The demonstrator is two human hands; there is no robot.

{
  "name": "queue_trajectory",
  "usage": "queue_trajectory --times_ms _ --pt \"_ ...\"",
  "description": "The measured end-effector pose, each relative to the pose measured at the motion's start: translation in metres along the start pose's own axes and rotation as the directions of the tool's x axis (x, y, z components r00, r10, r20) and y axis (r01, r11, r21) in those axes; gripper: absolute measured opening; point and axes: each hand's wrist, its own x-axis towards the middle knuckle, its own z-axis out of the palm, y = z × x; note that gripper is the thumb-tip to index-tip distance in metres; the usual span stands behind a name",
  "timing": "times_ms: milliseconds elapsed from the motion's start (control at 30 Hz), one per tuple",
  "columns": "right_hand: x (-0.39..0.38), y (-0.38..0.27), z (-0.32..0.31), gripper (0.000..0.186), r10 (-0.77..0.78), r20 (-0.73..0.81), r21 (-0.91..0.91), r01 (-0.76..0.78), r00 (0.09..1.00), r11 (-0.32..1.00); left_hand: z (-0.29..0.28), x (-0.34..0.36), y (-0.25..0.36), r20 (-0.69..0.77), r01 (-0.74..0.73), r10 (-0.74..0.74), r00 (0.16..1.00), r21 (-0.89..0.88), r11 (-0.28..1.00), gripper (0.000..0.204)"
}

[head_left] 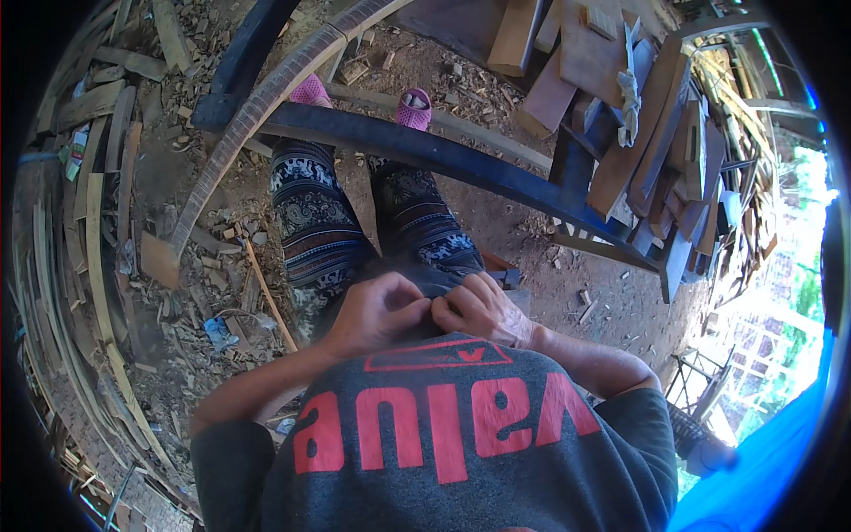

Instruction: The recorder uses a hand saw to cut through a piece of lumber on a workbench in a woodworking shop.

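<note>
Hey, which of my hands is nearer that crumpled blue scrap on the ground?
Left. Your left hand is above the ground, to the right of the crumpled blue scrap; your right hand is farther right, beyond the left.

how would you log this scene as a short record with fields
left hand: at the waist, fingers curled; any grip unclear
right hand: close beside it, fingers curled; any grip unclear
clothing: dark shirt with red print, patterned trousers
footwear: pink shoes
ahead: dark beam
picture right: piled planks
ground: dirt, wood scraps
</note>
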Motion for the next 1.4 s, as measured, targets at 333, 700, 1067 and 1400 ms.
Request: queue_trajectory --times_ms 333,700,1067,1400 --pt "-0.004 0.001 -0.009 0.038 -0.068 0.022 -0.066 0.069 0.997 0.995 -0.005 -0.011 0.006 0.007 -0.015 0.015 1.0 -0.021 1.0 0.031" --pt "-0.008 0.008 -0.019 0.035 -0.191 0.024 0.058 0.189 0.981 0.98 -0.009 -0.019 -0.001 0.043 -0.023 0.023 0.999 -0.003 1.0 0.031" --pt "-0.012 0.011 -0.008 0.041 -0.201 -0.058 -0.035 0.199 0.978 0.979 -0.009 0.004 0.022 0.217 -0.293 0.216 0.952 0.441 0.849 0.027" --pt "-0.007 0.009 -0.01 0.032 -0.139 0.053 0.082 0.134 0.989 0.988 -0.005 0.018 0.029 0.4 -0.55 0.385 0.832 0.683 0.48 0.013"
